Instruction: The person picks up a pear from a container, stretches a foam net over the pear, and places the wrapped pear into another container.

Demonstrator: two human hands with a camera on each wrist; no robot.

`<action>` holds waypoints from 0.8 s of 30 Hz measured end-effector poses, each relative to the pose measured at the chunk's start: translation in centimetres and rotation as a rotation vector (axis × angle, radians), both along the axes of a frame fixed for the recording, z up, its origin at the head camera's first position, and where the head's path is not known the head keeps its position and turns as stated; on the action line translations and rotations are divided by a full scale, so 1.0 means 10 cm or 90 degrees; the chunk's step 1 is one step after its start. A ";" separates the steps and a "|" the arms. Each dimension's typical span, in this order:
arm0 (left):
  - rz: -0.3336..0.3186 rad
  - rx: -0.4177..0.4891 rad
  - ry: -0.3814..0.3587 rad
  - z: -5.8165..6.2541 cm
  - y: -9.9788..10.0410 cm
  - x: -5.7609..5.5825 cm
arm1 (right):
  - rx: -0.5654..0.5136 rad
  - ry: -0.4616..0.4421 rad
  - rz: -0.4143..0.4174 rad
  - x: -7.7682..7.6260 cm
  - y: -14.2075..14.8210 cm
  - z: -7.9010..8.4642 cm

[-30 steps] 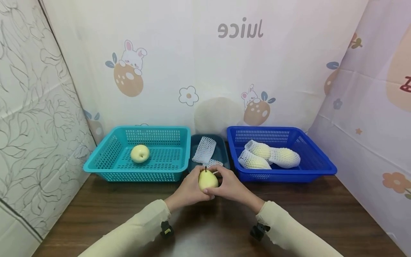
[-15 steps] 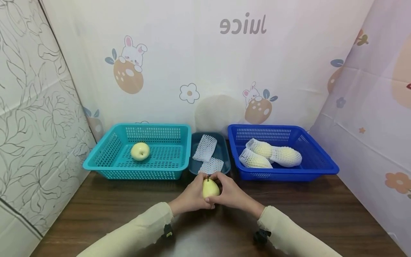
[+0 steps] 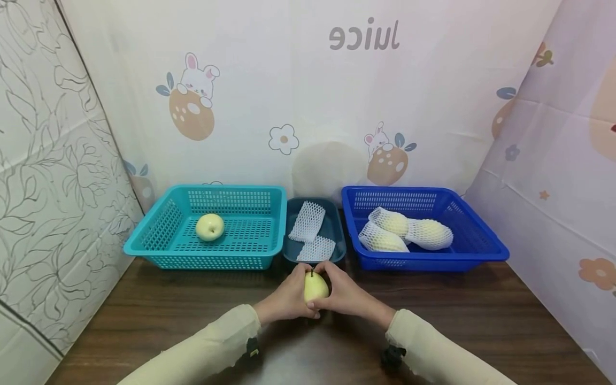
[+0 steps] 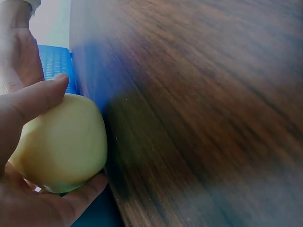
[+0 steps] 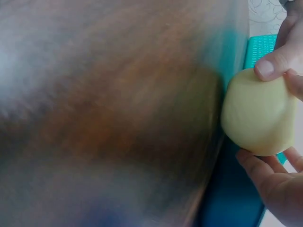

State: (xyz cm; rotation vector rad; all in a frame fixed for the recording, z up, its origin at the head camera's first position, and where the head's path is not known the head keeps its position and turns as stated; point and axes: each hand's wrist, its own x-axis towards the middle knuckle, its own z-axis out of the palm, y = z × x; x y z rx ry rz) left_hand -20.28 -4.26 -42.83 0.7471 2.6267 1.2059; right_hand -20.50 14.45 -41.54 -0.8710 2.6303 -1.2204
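A pale yellow pear (image 3: 316, 287) with a dark stem pointing up is held between both hands above the wooden table. My left hand (image 3: 287, 300) grips its left side, and my right hand (image 3: 345, 293) curls round the right, thumb toward the near face. From the left wrist, the smooth underside of the pear (image 4: 66, 144) shows between thumb and fingers. The right wrist view has the pear (image 5: 259, 113) bare of any netting. Just beyond the hands, two white foam net sleeves (image 3: 308, 222) lie in a small dark teal tray (image 3: 333, 216).
On the left stands a turquoise basket (image 3: 207, 262) with one pale yellow fruit (image 3: 209, 227) in it. A blue basket (image 3: 418, 263) at the right holds three fruits in white foam nets (image 3: 428, 234). Behind them hangs a printed cloth (image 3: 240, 80). Brown tabletop (image 3: 168, 310) lies in front.
Both hands, still holding the pear, have drawn slightly back from the tray and a little to the right. The nearer foam net, partly covered before, now shows more fully.
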 end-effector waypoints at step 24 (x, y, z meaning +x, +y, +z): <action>0.007 0.000 -0.058 -0.03 -0.03 0.00 | 0.291 -0.090 -0.060 -1.03 -0.27 0.90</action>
